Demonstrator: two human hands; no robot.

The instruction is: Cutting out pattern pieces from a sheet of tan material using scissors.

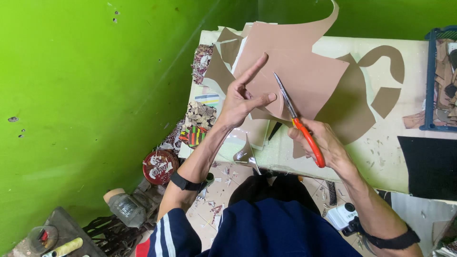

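Observation:
My left hand pinches the lower left edge of a large brown paper sheet and holds it up above the pale worktable, index finger pointing up. My right hand grips orange-handled scissors. Their metal blades lie against the sheet, tips pointing up and to the left. More brown cut pieces lie flat on the table under the sheet.
A blue tray of brown scraps stands at the table's right end, with a black mat in front of it. Patterned paper scraps and a round red tin sit at the left, by the green wall. Paper offcuts litter the floor.

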